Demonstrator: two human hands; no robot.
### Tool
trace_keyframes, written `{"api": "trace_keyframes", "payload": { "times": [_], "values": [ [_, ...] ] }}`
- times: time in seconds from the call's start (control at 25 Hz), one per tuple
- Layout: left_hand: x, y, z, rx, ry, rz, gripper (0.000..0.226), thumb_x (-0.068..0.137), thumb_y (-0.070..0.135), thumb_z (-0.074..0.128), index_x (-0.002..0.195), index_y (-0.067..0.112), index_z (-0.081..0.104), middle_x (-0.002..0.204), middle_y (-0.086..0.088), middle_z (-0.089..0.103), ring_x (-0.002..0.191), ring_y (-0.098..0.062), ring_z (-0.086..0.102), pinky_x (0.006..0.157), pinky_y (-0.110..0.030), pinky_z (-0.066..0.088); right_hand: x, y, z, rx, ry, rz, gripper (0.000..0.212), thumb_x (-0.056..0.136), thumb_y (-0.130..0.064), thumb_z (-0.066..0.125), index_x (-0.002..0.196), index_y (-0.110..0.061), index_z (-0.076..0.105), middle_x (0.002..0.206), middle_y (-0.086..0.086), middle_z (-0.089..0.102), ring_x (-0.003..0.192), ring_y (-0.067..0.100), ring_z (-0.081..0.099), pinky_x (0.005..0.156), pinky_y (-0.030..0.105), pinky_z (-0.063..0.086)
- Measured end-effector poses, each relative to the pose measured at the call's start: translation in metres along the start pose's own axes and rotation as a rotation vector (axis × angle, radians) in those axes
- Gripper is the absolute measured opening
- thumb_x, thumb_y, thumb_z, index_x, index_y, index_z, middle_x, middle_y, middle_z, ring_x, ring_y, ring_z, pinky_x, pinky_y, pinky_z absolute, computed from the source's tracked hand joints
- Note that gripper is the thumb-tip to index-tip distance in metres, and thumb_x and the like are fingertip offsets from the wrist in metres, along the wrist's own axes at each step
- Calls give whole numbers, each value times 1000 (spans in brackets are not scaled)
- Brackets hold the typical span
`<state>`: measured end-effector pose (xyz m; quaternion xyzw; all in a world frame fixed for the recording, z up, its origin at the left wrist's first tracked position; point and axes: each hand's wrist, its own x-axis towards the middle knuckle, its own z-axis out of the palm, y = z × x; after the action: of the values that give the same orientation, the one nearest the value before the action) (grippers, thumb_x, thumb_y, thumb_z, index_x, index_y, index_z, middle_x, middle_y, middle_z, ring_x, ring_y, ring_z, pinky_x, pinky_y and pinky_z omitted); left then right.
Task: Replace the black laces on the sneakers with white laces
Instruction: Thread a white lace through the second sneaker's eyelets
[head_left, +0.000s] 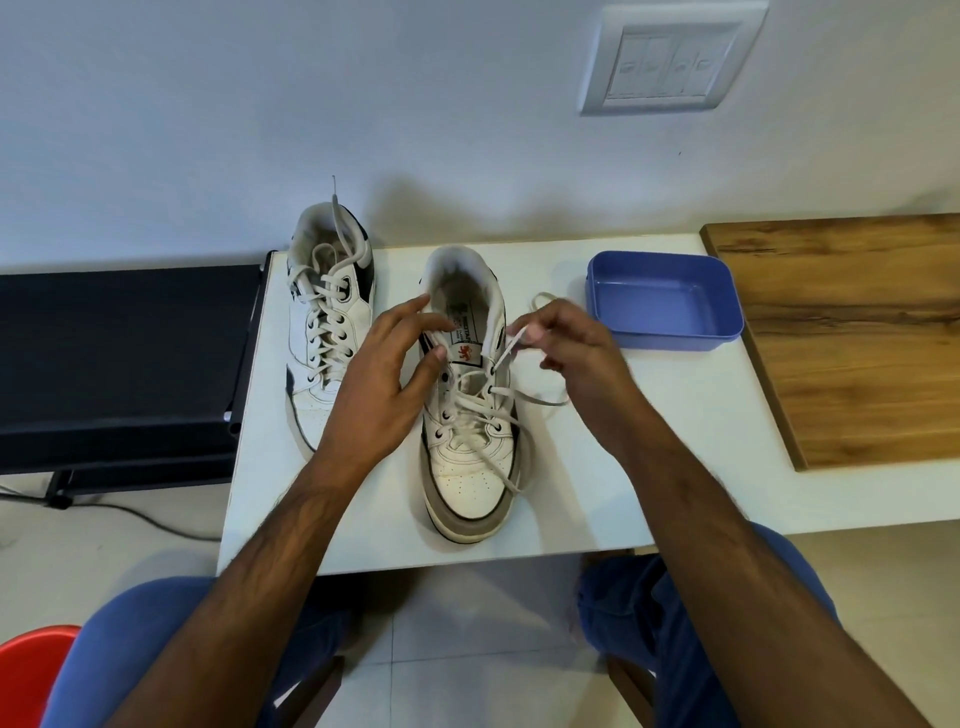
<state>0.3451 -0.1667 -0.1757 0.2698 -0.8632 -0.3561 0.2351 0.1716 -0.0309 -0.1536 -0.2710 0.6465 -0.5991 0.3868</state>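
I am looking down at a white table (675, 467) with two white sneakers standing on it, heels towards the wall and toes towards me. The near sneaker (467, 467) is sitting around the middle of the tabletop, its toe close to the front edge. My left hand (384, 384) is resting against its left side, fingers spread and only lightly bent, fingertips touching the collar and tongue, thumb lying by the upper eyelets; it is not gripping anything. My right hand (566, 348) is hovering just right of the collar, pinching the end of a white lace (506, 349) between thumb and fingertips. That lace is running down into an upper eyelet on the right side, it is crossing the lower eyelets, and loose lengths are trailing over the toe and out onto the tabletop to the right.

The other sneaker (324, 332) is standing at the left edge, near the back left corner, already threaded with a white lace whose end is sticking up past its collar. I am not seeing any black lace here.

A blue plastic box (665, 306) is lying open towards the back edge, right of my right hand. A wooden board (852, 332) is covering the right end of the table.
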Motion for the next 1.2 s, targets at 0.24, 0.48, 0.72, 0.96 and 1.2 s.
{"api": "trace_keyframes", "payload": {
  "times": [0.24,0.48,0.72,0.96,1.2],
  "values": [
    [0,0,1,-3,1,-2,31,96,27,68,126,26,61,150,4,48,139,-3,41,103,0,24,-1,-15,-10,528,103,-28,20,96,-18,53,78,-13,48,64,0,41,53,12,39,60,24,36],
    [0,2,4,21,-10,-10,35,94,31,69,126,25,57,153,3,42,139,0,36,99,3,22,-7,2,0,-573,-124,-28,20,91,-33,75,100,-23,61,56,-18,51,49,2,43,52,10,35],
    [-1,1,4,-49,-26,-31,46,87,34,77,125,25,54,147,3,42,143,-3,34,109,-32,41,0,10,1,-645,-116,-135,10,90,-22,76,88,-16,69,93,-6,61,81,5,58,70,13,41],
    [-1,4,4,-87,-25,-48,45,85,20,79,122,23,55,139,3,43,145,-3,32,112,-35,40,1,-12,-13,464,189,-2,18,100,-2,50,84,-9,52,80,7,73,79,25,71,73,31,54],
    [-1,3,5,-111,-30,-73,45,86,26,79,125,26,55,143,2,42,143,-2,33,113,-39,41,0,-6,-14,-291,195,-30,20,95,-27,70,97,-13,57,75,-12,57,56,0,45,59,14,39]
  ]
}}
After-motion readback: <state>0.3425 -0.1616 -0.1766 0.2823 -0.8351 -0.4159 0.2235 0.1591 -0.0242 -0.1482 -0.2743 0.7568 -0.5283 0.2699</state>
